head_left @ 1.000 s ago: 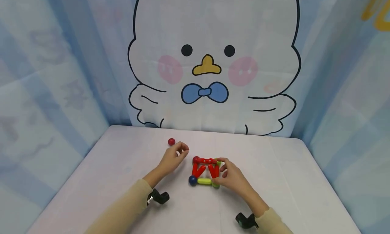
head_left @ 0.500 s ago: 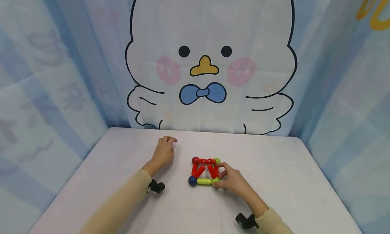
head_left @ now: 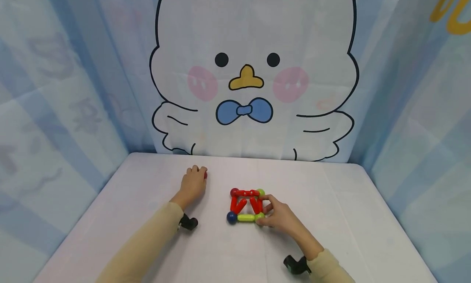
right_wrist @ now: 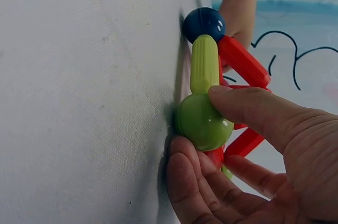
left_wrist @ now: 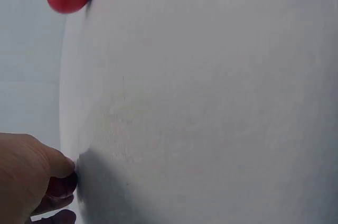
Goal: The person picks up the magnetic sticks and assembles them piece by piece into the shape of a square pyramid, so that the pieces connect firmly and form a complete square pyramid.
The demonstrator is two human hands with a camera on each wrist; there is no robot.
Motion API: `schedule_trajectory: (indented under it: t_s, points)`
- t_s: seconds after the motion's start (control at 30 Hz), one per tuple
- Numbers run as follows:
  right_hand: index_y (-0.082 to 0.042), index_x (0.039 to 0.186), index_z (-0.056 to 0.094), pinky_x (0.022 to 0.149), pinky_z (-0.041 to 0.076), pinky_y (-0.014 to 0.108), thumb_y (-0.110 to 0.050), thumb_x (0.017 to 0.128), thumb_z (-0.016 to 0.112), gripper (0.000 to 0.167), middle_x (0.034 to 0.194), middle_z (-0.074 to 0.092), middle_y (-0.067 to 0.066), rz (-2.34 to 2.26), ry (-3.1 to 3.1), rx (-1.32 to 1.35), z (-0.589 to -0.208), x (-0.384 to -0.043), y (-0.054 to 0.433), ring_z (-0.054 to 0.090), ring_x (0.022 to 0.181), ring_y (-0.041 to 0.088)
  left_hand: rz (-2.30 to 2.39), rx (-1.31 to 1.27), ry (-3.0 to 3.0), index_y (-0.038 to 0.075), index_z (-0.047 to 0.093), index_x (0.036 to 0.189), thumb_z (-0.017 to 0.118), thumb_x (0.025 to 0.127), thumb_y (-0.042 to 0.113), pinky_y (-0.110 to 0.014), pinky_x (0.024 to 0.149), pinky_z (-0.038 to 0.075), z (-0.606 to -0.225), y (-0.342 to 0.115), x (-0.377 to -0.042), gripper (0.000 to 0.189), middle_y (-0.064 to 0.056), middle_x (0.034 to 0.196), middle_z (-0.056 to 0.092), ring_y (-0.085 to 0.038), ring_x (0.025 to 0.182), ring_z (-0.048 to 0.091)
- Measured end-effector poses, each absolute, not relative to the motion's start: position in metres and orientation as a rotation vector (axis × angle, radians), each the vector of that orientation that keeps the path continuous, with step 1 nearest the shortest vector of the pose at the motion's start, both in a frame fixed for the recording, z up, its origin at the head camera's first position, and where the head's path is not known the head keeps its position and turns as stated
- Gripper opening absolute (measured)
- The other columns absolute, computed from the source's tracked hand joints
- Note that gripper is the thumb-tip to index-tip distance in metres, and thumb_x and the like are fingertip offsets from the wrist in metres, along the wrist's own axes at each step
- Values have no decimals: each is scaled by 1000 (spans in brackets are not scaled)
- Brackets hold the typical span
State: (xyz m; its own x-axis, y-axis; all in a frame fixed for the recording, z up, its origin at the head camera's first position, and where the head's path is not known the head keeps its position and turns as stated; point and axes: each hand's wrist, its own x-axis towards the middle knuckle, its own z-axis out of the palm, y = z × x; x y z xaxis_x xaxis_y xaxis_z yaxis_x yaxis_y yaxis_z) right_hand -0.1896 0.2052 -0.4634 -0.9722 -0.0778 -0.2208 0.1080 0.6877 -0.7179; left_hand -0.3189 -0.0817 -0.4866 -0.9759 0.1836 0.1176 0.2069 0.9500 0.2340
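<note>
At the back left of the table, my left hand [head_left: 193, 183] pinches a loose red ball [left_wrist: 62, 186] between thumb and fingers, low over the tabletop. Right of it lies a four-cornered frame of toy building balls and rods. Its corners are a blue ball [head_left: 232, 217], a dark red ball [head_left: 234, 192] and two green balls, joined by red rods [head_left: 247, 193] and one yellow-green rod [head_left: 245, 218]. Two more red rods lean inward from the front corners. My right hand [head_left: 279, 214] grips the frame's right side, thumb at the front green ball [right_wrist: 203, 121], fingers curled around it.
The white-covered table [head_left: 316, 234] has its back edge close behind my left hand. A curtain [head_left: 246, 135] printed with a cartoon bird hangs behind it, with blue-and-white fabric on both sides. Dark cameras [head_left: 188, 223] sit at both wrists.
My left hand has moved left and back from beside the frame to the loose red ball and now pinches it. My right hand stays on the frame.
</note>
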Motion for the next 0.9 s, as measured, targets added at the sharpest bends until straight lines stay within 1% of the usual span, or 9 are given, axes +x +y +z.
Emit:
schedule_trajectory:
  t_s: [0.13, 0.27, 0.33, 0.4, 0.5, 0.6, 0.7, 0.8, 0.9]
  points:
    - [-9, 142, 53, 69, 56, 32, -16, 80, 88, 72, 102, 67, 5, -1155, 2670, 16, -463, -192, 205, 61, 79, 17, -509, -416, -3021, 7, 60, 137, 68, 100, 20, -47, 96, 54, -488, -72, -312, 40, -18, 125, 64, -33, 109, 59]
    - [-8, 142, 53, 70, 57, 32, -16, 80, 88, 71, 103, 67, 6, -1166, 2659, 12, -462, -192, 205, 61, 79, 17, -732, -512, -2995, 10, 61, 134, 71, 99, 24, -41, 93, 56, -485, -58, -299, 39, -10, 121, 69, -25, 104, 59]
    - [-8, 142, 53, 69, 57, 32, -16, 80, 88, 71, 102, 67, 6, -1169, 2656, 8, -462, -192, 205, 61, 79, 17, -848, -573, -2957, 12, 61, 134, 71, 99, 25, -38, 92, 56, -479, -50, -290, 39, -6, 119, 70, -23, 104, 59]
    - [-9, 141, 54, 69, 57, 32, -16, 80, 88, 71, 102, 67, 6, -1176, 2652, 10, -462, -191, 205, 61, 79, 17, -951, -654, -2904, 13, 60, 135, 70, 100, 27, -38, 93, 56, -471, -43, -280, 40, -4, 119, 69, -24, 107, 59]
    - [-9, 140, 54, 69, 57, 33, -16, 80, 89, 70, 102, 67, 5, -1189, 2652, 6, -462, -190, 205, 61, 78, 17, -1091, -807, -2819, 13, 58, 138, 68, 101, 27, -42, 95, 56, -460, -32, -268, 41, -4, 121, 67, -28, 115, 59]
    - [-9, 140, 55, 69, 57, 33, -15, 80, 89, 69, 101, 68, 6, -1206, 2655, -4, -463, -190, 206, 61, 78, 17, -1221, -951, -2761, 14, 55, 141, 67, 102, 26, -46, 98, 57, -452, -23, -258, 43, -7, 129, 64, -32, 123, 56]
    - [-9, 140, 55, 70, 57, 33, -15, 79, 89, 69, 100, 68, 6, -1213, 2654, -13, -463, -189, 206, 62, 78, 17, -1274, -1056, -2743, 15, 54, 143, 66, 102, 27, -47, 99, 57, -451, -17, -254, 44, -7, 137, 61, -34, 128, 54]
    - [-9, 140, 54, 69, 57, 33, -15, 79, 89, 70, 99, 68, 5, -1217, 2652, -24, -463, -189, 207, 62, 77, 17, -1262, -1157, -2743, 13, 55, 144, 68, 101, 25, -47, 100, 56, -456, -17, -255, 46, -7, 140, 60, -34, 129, 53]
    - [-9, 142, 54, 68, 57, 34, -19, 81, 87, 70, 100, 69, 6, -1223, 2647, -25, -464, -189, 208, 63, 76, 17, -1231, -1244, -2747, 13, 54, 147, 72, 98, 20, -48, 102, 53, -461, -22, -256, 53, -5, 143, 60, -30, 128, 52]
